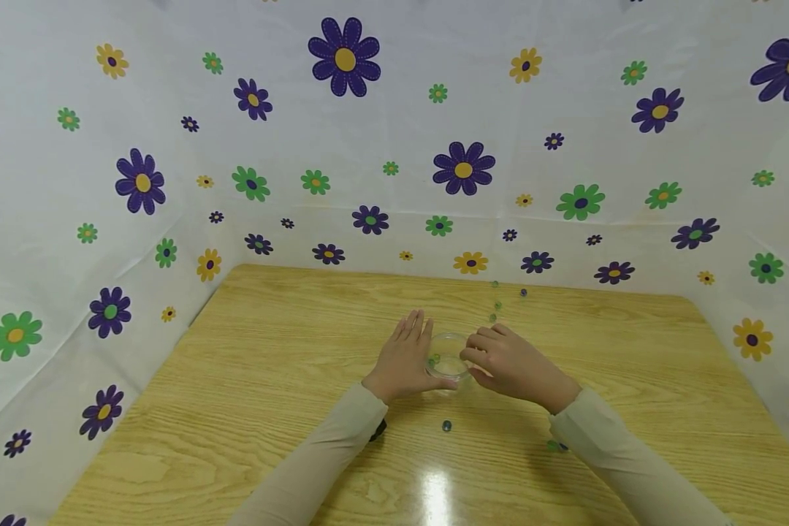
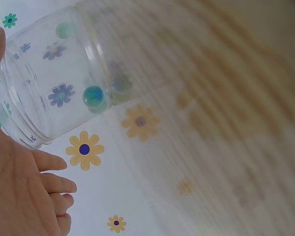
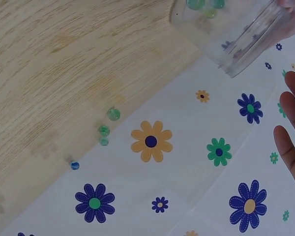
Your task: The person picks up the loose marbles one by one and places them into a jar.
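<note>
Because the transparent jar is smooth-walled, the left hand seems set against it as a brace, just right of centre in the lower half of the head view. Its straight fingers lie along the left side and its thumb stretches across the near side, so the grip is a wide cradle rather than a squeeze. With its mouth facing up, the jar can hold whatever is inside.

Extending from the lower right, the right hand has its fingers bent beside the rim, a position that probably gives access to the opening without crossing the left hand. Whether it touches the jar or pinches something cannot be told, since its thumb is out of sight in the right wrist view.

A few marbles inside the jar sit low, contained by the wall. Several loose marbles lie above the hands in the head view, on the wooden table; nothing holds them there. One dark marble rests below the jar, and a small green-and-blue cluster is partly covered by the right sleeve.
</note>
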Demonstrator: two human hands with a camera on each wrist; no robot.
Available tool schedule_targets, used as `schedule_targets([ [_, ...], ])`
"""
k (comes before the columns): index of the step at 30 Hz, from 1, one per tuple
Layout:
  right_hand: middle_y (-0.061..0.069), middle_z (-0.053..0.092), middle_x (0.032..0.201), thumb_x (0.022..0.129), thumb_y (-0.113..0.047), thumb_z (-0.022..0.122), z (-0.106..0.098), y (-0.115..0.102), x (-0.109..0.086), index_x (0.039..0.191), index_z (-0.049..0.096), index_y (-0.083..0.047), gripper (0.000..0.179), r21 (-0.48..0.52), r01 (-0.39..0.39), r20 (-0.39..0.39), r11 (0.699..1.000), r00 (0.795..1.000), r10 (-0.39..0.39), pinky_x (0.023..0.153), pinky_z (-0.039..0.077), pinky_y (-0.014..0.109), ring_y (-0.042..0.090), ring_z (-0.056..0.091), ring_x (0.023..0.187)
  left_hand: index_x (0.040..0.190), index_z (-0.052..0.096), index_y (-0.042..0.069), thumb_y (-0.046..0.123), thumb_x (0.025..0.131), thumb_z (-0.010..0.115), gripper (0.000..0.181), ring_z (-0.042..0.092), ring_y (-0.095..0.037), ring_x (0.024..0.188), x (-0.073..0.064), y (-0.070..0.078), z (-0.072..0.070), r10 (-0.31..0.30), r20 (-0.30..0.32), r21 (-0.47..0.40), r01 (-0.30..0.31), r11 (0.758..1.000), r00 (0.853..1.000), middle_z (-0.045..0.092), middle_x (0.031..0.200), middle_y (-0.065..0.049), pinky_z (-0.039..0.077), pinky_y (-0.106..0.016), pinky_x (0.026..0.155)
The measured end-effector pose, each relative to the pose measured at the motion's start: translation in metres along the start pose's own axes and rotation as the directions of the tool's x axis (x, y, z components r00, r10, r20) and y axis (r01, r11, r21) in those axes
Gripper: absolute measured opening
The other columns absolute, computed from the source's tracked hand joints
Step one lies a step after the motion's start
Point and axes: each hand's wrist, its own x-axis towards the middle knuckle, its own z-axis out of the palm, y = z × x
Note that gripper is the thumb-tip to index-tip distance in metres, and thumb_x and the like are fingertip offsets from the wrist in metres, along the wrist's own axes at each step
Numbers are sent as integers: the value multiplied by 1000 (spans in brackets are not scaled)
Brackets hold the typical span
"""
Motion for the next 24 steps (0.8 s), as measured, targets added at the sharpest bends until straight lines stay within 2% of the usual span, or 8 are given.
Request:
schedule_targets([
  [24, -2, 65, 87, 71, -23, 81, -3, -4, -5, 92, 68, -13, 26, -12, 30, -13, 999, 999, -30, 74, 50, 31, 14, 60, 82, 150, 14, 2, 78, 73, 53, 115, 3, -27, 148, 2, 1, 0, -7, 2, 8, 7, 1000, 1000, 7, 158, -18, 10, -40, 121],
])
